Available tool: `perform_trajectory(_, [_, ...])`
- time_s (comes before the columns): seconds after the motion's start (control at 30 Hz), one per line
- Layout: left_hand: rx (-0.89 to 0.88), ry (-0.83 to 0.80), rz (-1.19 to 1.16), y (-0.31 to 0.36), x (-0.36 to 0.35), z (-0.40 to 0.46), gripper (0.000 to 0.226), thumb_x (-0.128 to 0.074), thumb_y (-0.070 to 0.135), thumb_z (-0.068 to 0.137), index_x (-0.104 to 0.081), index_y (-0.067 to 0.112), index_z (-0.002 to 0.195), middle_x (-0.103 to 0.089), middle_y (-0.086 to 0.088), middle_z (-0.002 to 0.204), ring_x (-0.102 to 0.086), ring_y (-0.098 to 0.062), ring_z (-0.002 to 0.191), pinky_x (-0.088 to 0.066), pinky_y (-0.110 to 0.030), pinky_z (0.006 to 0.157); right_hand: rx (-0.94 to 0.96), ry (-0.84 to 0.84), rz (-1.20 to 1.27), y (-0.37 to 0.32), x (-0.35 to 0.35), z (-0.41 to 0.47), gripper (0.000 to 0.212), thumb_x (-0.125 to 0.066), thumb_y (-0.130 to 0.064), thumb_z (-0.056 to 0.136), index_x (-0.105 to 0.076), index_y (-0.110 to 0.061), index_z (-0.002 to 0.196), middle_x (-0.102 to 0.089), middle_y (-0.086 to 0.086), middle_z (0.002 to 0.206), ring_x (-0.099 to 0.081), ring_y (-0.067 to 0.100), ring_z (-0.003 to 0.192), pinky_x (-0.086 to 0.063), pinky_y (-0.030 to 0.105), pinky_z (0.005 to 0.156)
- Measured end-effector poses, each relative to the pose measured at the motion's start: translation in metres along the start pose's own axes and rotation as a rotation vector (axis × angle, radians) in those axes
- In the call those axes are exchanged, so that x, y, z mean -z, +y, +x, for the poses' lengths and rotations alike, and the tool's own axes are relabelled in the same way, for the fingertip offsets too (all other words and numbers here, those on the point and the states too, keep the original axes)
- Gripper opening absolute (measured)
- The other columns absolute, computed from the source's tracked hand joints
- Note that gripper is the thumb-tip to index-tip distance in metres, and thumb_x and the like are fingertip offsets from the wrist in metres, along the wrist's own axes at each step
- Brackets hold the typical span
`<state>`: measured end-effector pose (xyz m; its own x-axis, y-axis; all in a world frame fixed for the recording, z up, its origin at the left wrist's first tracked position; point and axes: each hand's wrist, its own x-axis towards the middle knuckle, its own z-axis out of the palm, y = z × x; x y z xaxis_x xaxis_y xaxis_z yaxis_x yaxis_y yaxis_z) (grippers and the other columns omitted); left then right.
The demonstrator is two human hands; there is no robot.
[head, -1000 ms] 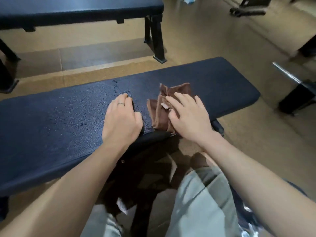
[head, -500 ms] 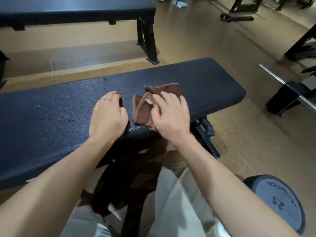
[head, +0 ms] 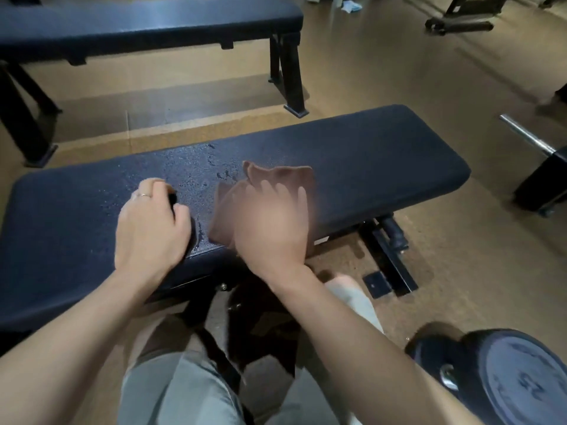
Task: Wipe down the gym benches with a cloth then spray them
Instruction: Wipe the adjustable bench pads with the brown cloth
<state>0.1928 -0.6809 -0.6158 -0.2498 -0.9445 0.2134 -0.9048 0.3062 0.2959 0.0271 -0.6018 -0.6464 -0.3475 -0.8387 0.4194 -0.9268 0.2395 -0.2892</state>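
Note:
A dark blue padded gym bench (head: 383, 154) runs across the view, with water droplets (head: 190, 173) on its middle. On the pad near the front edge lies a crumpled brown cloth (head: 276, 176). My right hand (head: 273, 222) presses on the cloth with straight fingers and is blurred by motion. My left hand (head: 150, 222), wearing a ring, rests on the wet pad just left of the cloth, its fingers bent and holding nothing. No spray bottle is in view.
A second dark bench (head: 153, 23) stands parallel behind. At the lower right a dumbbell (head: 518, 381) lies on the floor. A barbell end (head: 527, 136) sticks out over a black stand (head: 546, 182) on the right. The bench's black frame (head: 389, 256) spreads under its right end.
My right hand keeps rubbing the cloth on the pad and is now blurred. My left hand's fingers have bent more. The view has pulled back, showing the dumbbell.

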Motion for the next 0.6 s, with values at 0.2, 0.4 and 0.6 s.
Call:
perform_trajectory(0.2, [-0.015,0.018,-0.020,0.003,-0.004,0.000,0.015,-0.047,0.022,0.092,-0.053,0.011,0.100,-0.059,-0.014,0.111,-0.051,-0.036,0.106,-0.047,-0.049,0.091,0.163,-0.075,-0.184,0.122,0.031,0.022,0.047,-0.048,-0.031,0.089,-0.067,-0.015,0.129,-0.065,0.006,0.135,-0.056,0.030,0.126,-0.030,0.050,0.117])
perform_trajectory(0.4, [0.017,0.001,-0.053,0.006,-0.003,-0.001,0.013,-0.047,0.021,0.091,-0.052,0.011,0.097,-0.059,-0.010,0.107,-0.050,-0.032,0.104,-0.044,-0.046,0.089,-0.081,-0.012,-0.161,0.060,0.017,0.011,0.049,-0.046,-0.036,0.090,-0.071,-0.020,0.129,-0.065,0.004,0.138,-0.054,0.026,0.131,-0.022,0.054,0.122])
perform_trajectory(0.6, [0.014,-0.017,-0.038,0.006,0.000,-0.002,0.014,-0.047,0.018,0.089,-0.053,0.011,0.100,-0.059,-0.012,0.111,-0.050,-0.033,0.107,-0.043,-0.046,0.091,0.198,-0.059,0.027,0.007,0.002,0.012,0.046,-0.053,-0.035,0.088,-0.072,-0.021,0.127,-0.067,0.005,0.135,-0.059,0.027,0.125,-0.032,0.053,0.116])
